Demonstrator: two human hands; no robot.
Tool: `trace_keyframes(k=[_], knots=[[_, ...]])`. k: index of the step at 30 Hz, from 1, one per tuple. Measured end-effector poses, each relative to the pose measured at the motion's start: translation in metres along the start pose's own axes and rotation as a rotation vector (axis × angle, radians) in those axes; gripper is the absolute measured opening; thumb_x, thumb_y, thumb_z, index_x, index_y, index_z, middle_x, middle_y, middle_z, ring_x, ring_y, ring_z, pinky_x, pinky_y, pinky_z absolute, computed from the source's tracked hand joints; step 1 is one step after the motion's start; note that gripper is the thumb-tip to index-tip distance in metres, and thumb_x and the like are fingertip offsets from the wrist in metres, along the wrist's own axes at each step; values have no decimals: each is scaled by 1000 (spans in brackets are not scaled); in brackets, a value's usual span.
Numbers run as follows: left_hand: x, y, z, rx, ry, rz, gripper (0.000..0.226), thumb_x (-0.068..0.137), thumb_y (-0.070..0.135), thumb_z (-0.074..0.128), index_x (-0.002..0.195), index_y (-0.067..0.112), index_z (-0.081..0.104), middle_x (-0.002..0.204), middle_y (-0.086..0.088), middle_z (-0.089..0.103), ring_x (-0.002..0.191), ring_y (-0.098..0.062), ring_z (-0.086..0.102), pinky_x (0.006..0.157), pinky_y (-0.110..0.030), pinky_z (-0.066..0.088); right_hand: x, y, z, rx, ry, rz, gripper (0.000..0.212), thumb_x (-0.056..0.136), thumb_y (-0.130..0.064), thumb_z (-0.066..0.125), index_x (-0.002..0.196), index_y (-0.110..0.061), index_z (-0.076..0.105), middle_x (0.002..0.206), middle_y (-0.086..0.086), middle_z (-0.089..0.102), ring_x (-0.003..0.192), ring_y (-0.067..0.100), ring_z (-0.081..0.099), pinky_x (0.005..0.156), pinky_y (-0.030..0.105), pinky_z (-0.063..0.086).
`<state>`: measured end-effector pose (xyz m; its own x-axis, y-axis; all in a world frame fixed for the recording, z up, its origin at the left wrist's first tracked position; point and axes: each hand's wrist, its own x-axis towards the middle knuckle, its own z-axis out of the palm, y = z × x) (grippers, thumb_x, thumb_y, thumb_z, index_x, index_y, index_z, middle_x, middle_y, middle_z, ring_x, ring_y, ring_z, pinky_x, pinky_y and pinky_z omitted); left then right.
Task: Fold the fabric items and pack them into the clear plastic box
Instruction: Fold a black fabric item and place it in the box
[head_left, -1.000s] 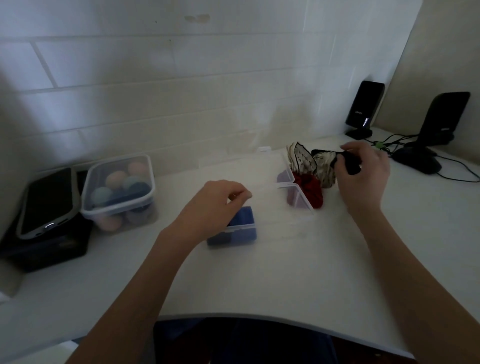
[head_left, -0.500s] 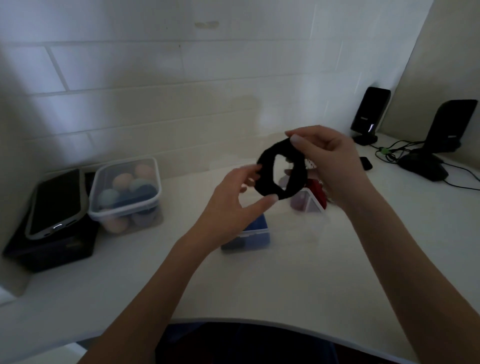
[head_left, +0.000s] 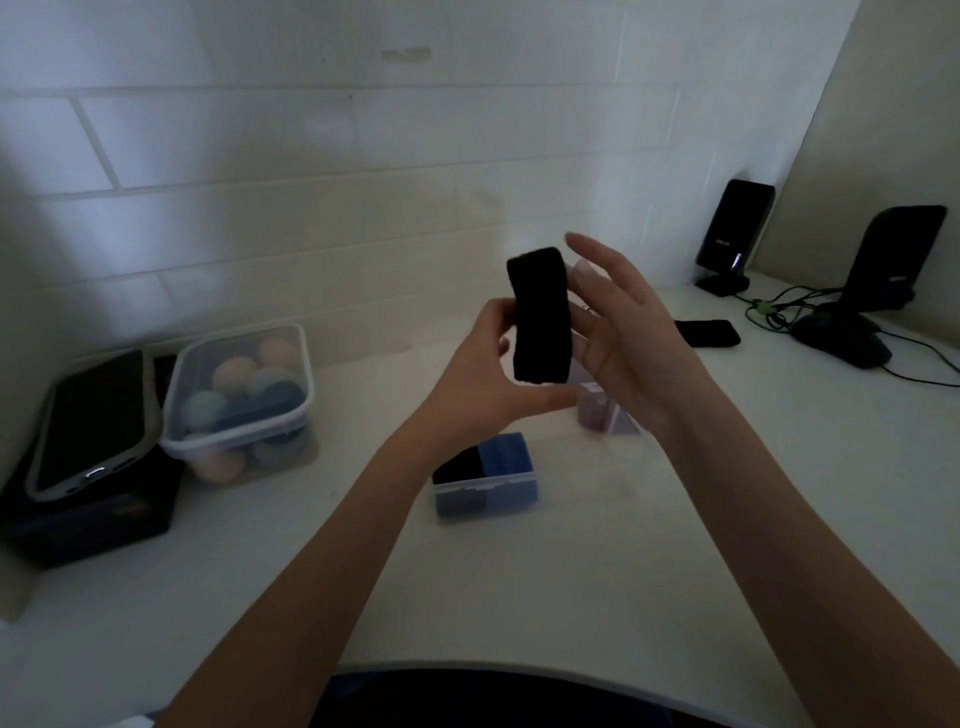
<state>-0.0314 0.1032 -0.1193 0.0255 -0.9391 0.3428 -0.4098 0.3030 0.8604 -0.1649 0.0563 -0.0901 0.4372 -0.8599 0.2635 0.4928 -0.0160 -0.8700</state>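
A black fabric band (head_left: 540, 317), flattened into an upright strip, is held above the table. My left hand (head_left: 483, 379) pinches its lower left edge between thumb and fingers. My right hand (head_left: 618, 332) stands right behind the band with straight, spread fingers against its right side. Below my hands sits the clear plastic box (head_left: 485, 486) with a black piece and a blue piece of fabric inside. A purple item (head_left: 595, 413) shows under my right wrist. Another black fabric band (head_left: 709, 332) lies on the table at the right.
A lidded clear tub (head_left: 239, 395) of pastel balls stands at the left beside a phone (head_left: 91, 421) on a dark box. At the back right are two black devices on stands (head_left: 732, 234) (head_left: 883, 270) with cables (head_left: 769, 312). A tiled wall rises behind.
The black band, held as an open ring half a second ago, is now flattened into a strip. My right hand let go of its top and its fingers straightened. One second ago my right hand was at the fabric pile.
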Motion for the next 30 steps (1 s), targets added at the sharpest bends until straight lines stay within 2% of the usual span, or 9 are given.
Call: trace_keyframes(k=[4, 11, 13, 16, 19, 22, 24, 26, 30], knots=[[4, -3, 1, -168, 95, -92, 52, 70, 11, 78, 107, 17, 42, 110, -6, 65, 97, -15, 67, 84, -30, 56, 2, 4, -5, -74, -32, -27, 67, 79, 2, 63, 137, -22, 40, 128, 14, 59, 105, 25, 66, 82, 33, 57], [2, -5, -2, -265, 4, -125, 45, 79, 13, 70, 121, 15, 53, 109, -10, 70, 95, -23, 70, 89, -41, 55, 13, 10, -9, -427, 125, -196, 57, 77, -3, 71, 127, -17, 48, 87, 3, 67, 85, 26, 66, 85, 43, 56], [0, -3, -2, -296, -43, -117, 35, 84, 13, 64, 118, 16, 55, 108, -8, 70, 93, -21, 71, 86, -34, 56, 15, 13, -10, -547, 133, -209, 53, 76, -10, 73, 123, -20, 51, 85, 2, 66, 84, 35, 62, 87, 47, 55], [0, -1, -1, -359, -94, -136, 28, 91, 14, 54, 118, 12, 53, 97, -1, 71, 81, -11, 72, 69, -17, 55, 16, 15, -11, -629, 160, -241, 47, 77, -14, 74, 119, -19, 53, 82, 0, 62, 75, 22, 59, 77, 32, 55], [-1, -1, -2, -356, -117, -151, 24, 93, 15, 50, 115, 7, 56, 86, -4, 71, 71, -13, 72, 62, -18, 55, 17, 17, -11, -666, 202, -290, 44, 77, -16, 74, 117, -18, 55, 78, -2, 55, 68, 4, 54, 66, 16, 48], [-2, -1, -2, -328, -114, -139, 23, 95, 18, 48, 112, 5, 56, 75, -4, 68, 59, -13, 69, 57, -19, 54, 18, 18, -13, -724, 209, -196, 45, 83, -29, 68, 123, -20, 50, 89, 1, 57, 72, 1, 58, 68, 16, 51], [-1, -1, -3, -314, -97, -108, 16, 95, 18, 48, 105, 10, 58, 71, -4, 66, 52, -12, 65, 52, -19, 52, 16, 18, -13, -634, 163, -2, 49, 87, -38, 59, 129, -19, 45, 106, 9, 62, 90, 10, 65, 76, 23, 56], [-1, -1, -2, -313, -106, -88, 9, 93, 17, 51, 96, 14, 59, 67, -2, 67, 49, -13, 64, 50, -21, 52, 13, 19, -14, -440, 96, 137, 47, 89, -35, 56, 130, -13, 47, 110, 14, 64, 92, 17, 66, 69, 24, 56], [0, -5, 0, -283, -92, -103, 7, 88, 17, 59, 94, 14, 62, 73, -4, 71, 58, -19, 70, 56, -26, 57, 11, 15, -15, -177, 98, 60, 30, 88, -14, 59, 117, -5, 59, 96, 13, 67, 78, 14, 67, 64, 23, 57]])
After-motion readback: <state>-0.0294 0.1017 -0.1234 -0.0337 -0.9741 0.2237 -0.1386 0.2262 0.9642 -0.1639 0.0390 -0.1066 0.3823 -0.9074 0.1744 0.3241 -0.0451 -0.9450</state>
